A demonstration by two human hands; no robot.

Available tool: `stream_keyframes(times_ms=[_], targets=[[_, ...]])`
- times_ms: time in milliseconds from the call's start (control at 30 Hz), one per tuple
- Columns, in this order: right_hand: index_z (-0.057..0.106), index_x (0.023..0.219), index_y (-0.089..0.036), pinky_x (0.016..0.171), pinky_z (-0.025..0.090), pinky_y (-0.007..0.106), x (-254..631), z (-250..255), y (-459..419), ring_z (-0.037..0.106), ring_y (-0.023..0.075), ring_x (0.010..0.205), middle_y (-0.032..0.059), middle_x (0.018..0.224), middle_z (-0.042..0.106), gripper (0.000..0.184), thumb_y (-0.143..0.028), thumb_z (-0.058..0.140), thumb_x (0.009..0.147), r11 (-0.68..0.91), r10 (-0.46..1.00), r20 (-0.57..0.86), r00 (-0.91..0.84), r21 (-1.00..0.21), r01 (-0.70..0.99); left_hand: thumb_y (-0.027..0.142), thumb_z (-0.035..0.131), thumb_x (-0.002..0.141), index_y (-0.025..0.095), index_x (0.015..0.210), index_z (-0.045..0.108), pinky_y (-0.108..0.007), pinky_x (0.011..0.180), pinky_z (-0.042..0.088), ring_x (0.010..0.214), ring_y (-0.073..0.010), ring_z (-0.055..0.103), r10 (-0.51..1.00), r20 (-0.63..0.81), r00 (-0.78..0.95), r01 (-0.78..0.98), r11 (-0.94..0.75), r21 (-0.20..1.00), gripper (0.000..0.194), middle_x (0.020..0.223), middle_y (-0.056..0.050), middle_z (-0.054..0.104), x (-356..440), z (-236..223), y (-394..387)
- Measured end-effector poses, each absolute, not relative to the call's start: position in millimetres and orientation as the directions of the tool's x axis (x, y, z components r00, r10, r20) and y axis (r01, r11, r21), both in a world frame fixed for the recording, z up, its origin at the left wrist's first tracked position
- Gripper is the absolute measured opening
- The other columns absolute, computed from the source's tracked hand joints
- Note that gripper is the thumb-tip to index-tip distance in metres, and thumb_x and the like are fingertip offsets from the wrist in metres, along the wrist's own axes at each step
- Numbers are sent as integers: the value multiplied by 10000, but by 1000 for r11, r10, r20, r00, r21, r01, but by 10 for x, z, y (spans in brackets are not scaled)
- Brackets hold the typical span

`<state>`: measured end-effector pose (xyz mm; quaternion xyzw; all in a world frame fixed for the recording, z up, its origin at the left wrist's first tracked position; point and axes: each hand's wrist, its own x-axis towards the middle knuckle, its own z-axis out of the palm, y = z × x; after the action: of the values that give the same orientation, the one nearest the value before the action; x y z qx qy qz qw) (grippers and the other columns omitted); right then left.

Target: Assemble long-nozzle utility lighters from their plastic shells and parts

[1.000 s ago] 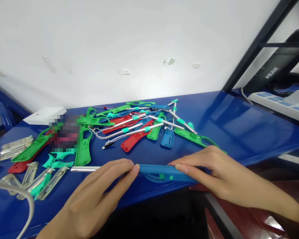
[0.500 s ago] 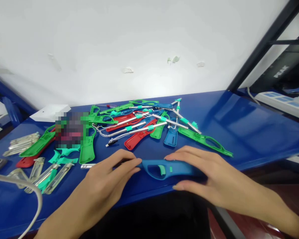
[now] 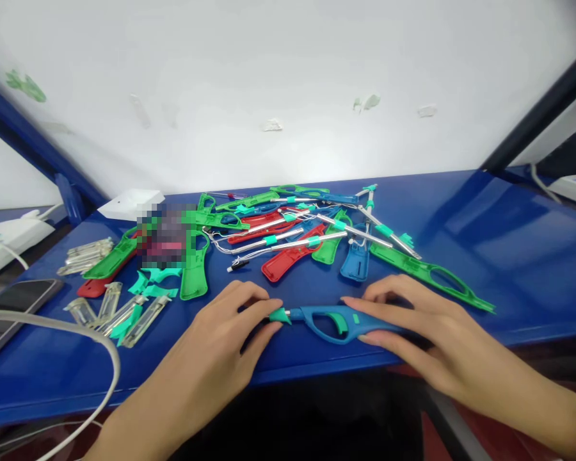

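Head: left hand (image 3: pixel 214 342), right hand (image 3: pixel 444 336) pinching blue lighter (image 3: pixel 354 327).

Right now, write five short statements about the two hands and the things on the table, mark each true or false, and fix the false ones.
1. The right hand grips a blue plastic handle with a green trigger. True.
2. The left hand holds a red plastic half-shell. False: its fingertips are on a small turquoise plastic piece by the handle's front end.
3. A white flat-sided box sits at the rear left of the shiny blue tabletop. True.
4. The slim silver metal tubes stand upright in a row. False: they lie scattered among the coloured shells.
5. A flat dark phone lies at the right edge of the picture. False: it lies at the left edge.
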<state>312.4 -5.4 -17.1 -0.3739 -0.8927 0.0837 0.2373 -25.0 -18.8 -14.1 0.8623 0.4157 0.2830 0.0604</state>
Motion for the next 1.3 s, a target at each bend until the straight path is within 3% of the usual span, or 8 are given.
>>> stream_keyframes(times_ms=[300,733,967,1067,1200,1300], targets=[[651,1546,-449,974,605,279,3101,-167,-52,741,152,1150,12,1259,673,389,-448,618,1158,693,721,375,-583,-360,625,208,533,1204,259,1324,630,-311,975,491,1138,-177,603,755,388,529,646,-654,393,163,1267,-13,646,-225,-161,-159],[713,1523,-430,806,626,297,3072,-142,-28,747,180,964,37,1106,699,404,-455,683,1121,664,747,364,-557,-455,593,158,502,1191,189,1269,651,-336,859,549,996,-194,661,704,438,559,617,-706,347,171,1165,-56,677,-141,-170,-125],[697,1524,-412,880,638,317,3077,-167,-45,740,195,1018,44,1142,673,396,-424,666,1129,655,754,337,-564,-458,601,168,465,1201,181,1254,632,-315,854,585,990,-183,690,697,438,567,627,-711,319,176,1153,-56,678,-74,-170,-78],[685,1492,-375,892,643,290,3076,-198,-58,754,177,1019,42,1159,666,350,-399,630,1148,661,749,353,-560,-448,602,212,449,1213,196,1262,617,-333,865,605,1000,-193,698,693,428,580,652,-710,267,175,1164,-53,677,-75,-161,-70],[643,1510,-361,873,651,269,3079,-233,-59,774,176,1049,50,1178,650,348,-377,582,1167,687,725,415,-550,-385,616,291,459,1210,158,1459,553,-463,836,618,1024,-295,705,685,391,615,711,-696,101,298,1209,-106,691,-88,-88,-94],[636,1500,-359,864,651,247,3086,-236,-58,779,154,1014,43,1163,641,334,-394,565,1176,704,703,456,-545,-343,621,328,437,1207,121,1355,605,-468,710,591,943,-336,725,672,352,652,721,-692,-15,304,1106,-121,715,-81,-8,-130]])
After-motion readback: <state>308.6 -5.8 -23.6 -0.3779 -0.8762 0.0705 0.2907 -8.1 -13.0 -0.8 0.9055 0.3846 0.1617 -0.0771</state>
